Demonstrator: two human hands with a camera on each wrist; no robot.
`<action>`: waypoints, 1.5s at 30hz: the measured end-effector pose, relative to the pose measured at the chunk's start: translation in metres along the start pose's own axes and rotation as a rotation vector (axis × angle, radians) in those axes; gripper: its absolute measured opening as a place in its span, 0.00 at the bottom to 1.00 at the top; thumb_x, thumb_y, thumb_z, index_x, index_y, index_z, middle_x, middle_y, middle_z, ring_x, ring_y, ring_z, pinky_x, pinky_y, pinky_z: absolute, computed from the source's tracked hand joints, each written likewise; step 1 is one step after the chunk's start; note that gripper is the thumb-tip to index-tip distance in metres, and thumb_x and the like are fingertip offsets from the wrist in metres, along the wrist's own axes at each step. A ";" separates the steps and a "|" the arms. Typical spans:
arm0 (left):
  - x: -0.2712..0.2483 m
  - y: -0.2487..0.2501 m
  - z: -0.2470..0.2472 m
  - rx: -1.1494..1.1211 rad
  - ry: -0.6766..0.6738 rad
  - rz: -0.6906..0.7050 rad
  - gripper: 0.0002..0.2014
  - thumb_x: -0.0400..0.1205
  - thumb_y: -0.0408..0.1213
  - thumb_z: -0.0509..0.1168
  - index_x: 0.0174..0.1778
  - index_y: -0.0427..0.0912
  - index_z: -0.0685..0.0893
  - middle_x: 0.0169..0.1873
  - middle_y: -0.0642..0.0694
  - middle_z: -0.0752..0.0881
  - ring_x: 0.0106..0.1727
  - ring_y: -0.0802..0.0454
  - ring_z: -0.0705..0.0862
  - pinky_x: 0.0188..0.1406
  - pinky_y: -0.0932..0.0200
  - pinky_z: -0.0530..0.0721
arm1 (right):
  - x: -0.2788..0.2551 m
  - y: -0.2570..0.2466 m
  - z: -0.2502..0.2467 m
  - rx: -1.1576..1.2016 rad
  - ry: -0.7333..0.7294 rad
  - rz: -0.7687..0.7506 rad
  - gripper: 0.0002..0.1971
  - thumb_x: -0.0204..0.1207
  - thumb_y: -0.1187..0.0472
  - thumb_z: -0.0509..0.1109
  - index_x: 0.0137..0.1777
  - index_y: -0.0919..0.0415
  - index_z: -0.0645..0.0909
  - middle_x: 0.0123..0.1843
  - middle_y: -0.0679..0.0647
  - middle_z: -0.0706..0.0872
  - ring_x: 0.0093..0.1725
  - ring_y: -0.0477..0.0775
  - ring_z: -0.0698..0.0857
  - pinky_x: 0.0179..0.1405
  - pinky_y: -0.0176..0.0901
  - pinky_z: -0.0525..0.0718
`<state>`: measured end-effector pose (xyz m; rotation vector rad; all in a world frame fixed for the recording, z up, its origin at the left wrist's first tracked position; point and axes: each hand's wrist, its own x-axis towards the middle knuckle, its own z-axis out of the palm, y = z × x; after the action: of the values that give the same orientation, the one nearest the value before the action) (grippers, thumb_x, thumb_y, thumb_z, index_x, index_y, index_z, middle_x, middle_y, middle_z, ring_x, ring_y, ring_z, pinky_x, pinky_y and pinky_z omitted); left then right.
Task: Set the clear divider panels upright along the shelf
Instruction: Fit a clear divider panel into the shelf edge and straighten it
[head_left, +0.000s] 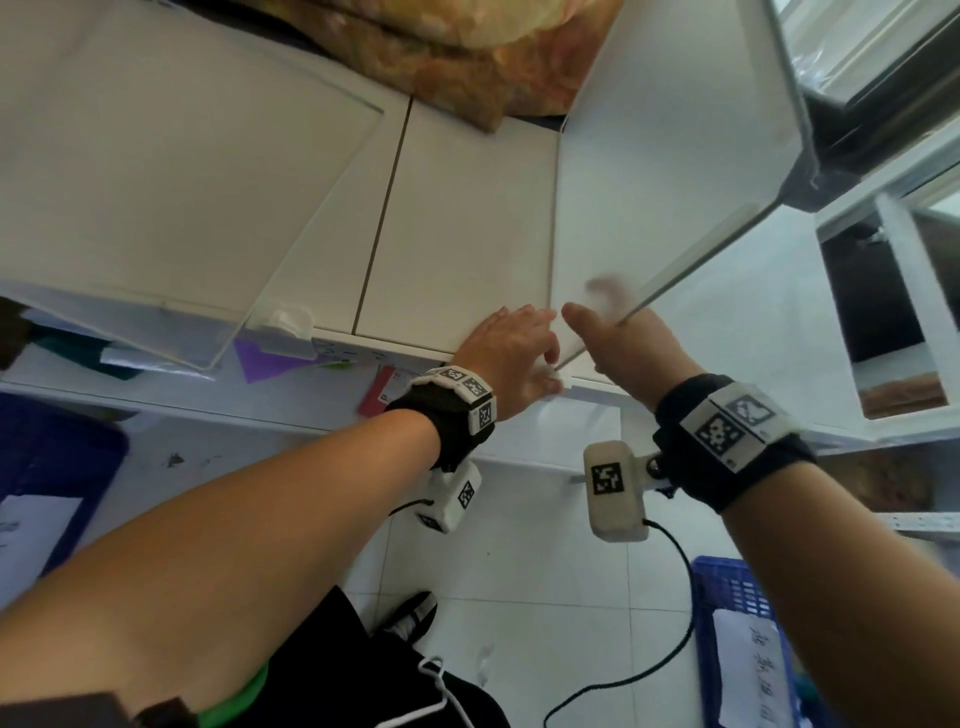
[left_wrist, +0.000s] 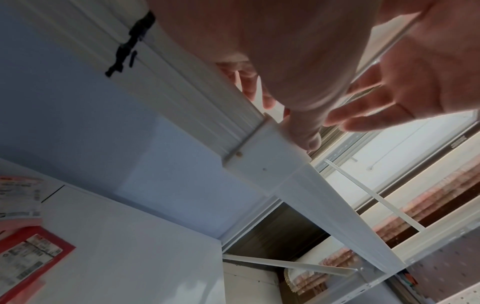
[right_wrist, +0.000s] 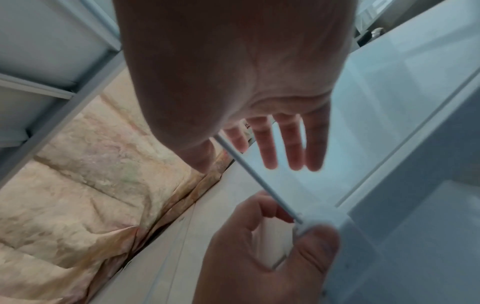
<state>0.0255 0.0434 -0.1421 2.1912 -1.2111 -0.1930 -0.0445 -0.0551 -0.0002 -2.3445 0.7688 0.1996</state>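
Observation:
One clear divider panel (head_left: 675, 156) stands upright on the white shelf (head_left: 457, 234), right of centre. My right hand (head_left: 592, 301) holds its front edge, thumb on the near side and fingers (right_wrist: 293, 144) showing through the plastic. My left hand (head_left: 540, 358) pinches the small white clip (right_wrist: 309, 224) at the panel's lower front corner, by the shelf's front rail (left_wrist: 194, 92). In the left wrist view my thumb (left_wrist: 306, 133) presses on a white bracket (left_wrist: 262, 162) on that rail. A second clear panel (head_left: 182, 182) leans tilted over the left of the shelf.
A bagged floral quilt (head_left: 467, 52) fills the back of the shelf. The lower shelf holds papers, a purple sheet (head_left: 260, 358) and a red card (head_left: 376, 395). A blue crate (head_left: 743, 623) sits on the tiled floor at right, a dark blue bin (head_left: 47, 467) at left.

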 end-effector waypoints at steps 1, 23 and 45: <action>-0.001 0.000 0.001 -0.002 0.003 0.010 0.15 0.74 0.53 0.72 0.51 0.53 0.79 0.68 0.48 0.77 0.69 0.45 0.73 0.74 0.41 0.68 | -0.002 0.003 0.001 0.038 -0.008 -0.040 0.23 0.82 0.49 0.65 0.72 0.61 0.73 0.57 0.51 0.84 0.58 0.52 0.83 0.60 0.45 0.79; -0.001 0.000 0.000 0.020 0.008 0.024 0.18 0.71 0.56 0.72 0.52 0.51 0.83 0.66 0.48 0.79 0.65 0.46 0.77 0.67 0.46 0.73 | -0.017 0.015 0.010 -0.017 0.041 -0.069 0.13 0.81 0.43 0.63 0.39 0.50 0.75 0.32 0.41 0.78 0.35 0.45 0.80 0.39 0.42 0.74; 0.002 0.011 -0.008 0.136 -0.151 -0.106 0.51 0.78 0.58 0.66 0.83 0.53 0.33 0.84 0.47 0.57 0.83 0.47 0.56 0.82 0.47 0.46 | 0.027 0.022 0.023 -0.284 -0.238 0.087 0.14 0.86 0.64 0.54 0.67 0.67 0.76 0.40 0.51 0.73 0.42 0.51 0.75 0.52 0.39 0.78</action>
<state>0.0218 0.0414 -0.1289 2.3977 -1.2211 -0.3336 -0.0338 -0.0671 -0.0388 -2.4906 0.7652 0.6514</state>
